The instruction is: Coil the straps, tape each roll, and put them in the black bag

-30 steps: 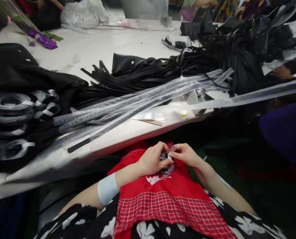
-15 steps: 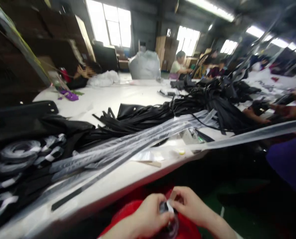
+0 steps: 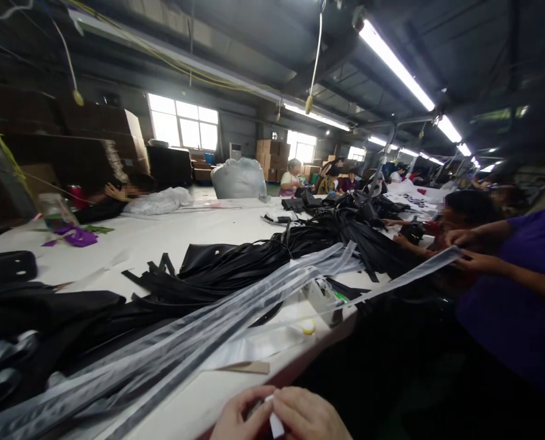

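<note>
Both hands are close together at the bottom edge of the head view. My left hand (image 3: 241, 415) is closed, thumb and forefinger bent against a small white strip (image 3: 276, 424). From the other side, the fingers of my right hand (image 3: 310, 417) press together on the same strip. Anything below the strip is cut off by the frame. Just beyond my hands, a flat light-brown piece (image 3: 245, 367) lies near the table edge. Long black straps in clear plastic sleeves (image 3: 181, 333) stretch across the table (image 3: 121, 260).
Loose black straps (image 3: 254, 263) are heaped behind the sleeves. A yellow round item (image 3: 308, 327) lies by a grey box-like device (image 3: 322, 299). At right, a person in purple (image 3: 520, 287) holds one sleeved strap's end. Other people sit around the table.
The view has tilted up and shifted, so my hands appear lower and the red cloth beneath them is out of sight. Both hands remain together at the white strip.
</note>
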The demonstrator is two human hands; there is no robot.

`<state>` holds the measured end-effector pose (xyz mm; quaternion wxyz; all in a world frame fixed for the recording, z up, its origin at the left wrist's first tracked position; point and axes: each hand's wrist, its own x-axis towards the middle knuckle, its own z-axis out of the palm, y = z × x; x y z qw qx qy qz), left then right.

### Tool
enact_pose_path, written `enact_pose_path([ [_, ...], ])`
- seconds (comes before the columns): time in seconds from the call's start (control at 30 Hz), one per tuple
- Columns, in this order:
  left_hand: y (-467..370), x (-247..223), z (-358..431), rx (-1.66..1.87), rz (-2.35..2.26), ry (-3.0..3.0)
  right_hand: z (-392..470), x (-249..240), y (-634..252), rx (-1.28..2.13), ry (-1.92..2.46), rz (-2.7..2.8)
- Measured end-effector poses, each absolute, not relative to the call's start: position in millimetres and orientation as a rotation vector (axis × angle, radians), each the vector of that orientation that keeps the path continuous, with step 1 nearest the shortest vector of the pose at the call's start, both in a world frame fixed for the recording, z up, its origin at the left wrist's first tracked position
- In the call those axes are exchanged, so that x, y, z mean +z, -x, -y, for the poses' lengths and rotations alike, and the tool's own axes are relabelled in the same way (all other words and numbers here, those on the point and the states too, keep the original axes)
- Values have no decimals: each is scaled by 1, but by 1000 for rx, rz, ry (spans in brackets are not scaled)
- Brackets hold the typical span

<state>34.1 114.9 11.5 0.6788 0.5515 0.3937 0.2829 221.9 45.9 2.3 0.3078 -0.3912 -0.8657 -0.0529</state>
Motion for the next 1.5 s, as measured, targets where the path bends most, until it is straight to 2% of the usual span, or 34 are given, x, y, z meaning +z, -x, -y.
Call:
enact_pose_path([
  [0.13, -31, 15, -103, 602, -906, -1157, -48, 39, -250, 156, 1226, 2113],
  [0.3, -20, 16, -86, 598, -955, -1080, -108, 41, -341, -38, 1918, 1581],
  [0.47, -18, 13, -73, 614, -962, -1082, -150, 44, -407, -99, 2229, 1293],
  [0.6, -16, 5, -70, 596, -976, -1052, -168, 46, -434, 38, 2372, 1212],
  [0.73, -19, -3, -69, 561, -986, -1066, -182, 39, -451, 215, 2350, 1160],
  [0.93, -27, -5, -67, 544, -943, -1068, -188, 18, -452, 560, 2023, 1119],
  [1.13, -24, 0, -68, 471, -905, -1076, -166, 6, -445, 562, 1757, 977],
  [1.33, -26, -6, -75, 572, -902, -1090, -127, -12, -440, 605, 1833, 863],
  [1.5, -34, 6, -82, 697, -858, -1086, -110, 1, -408, 619, 1829, 902],
])
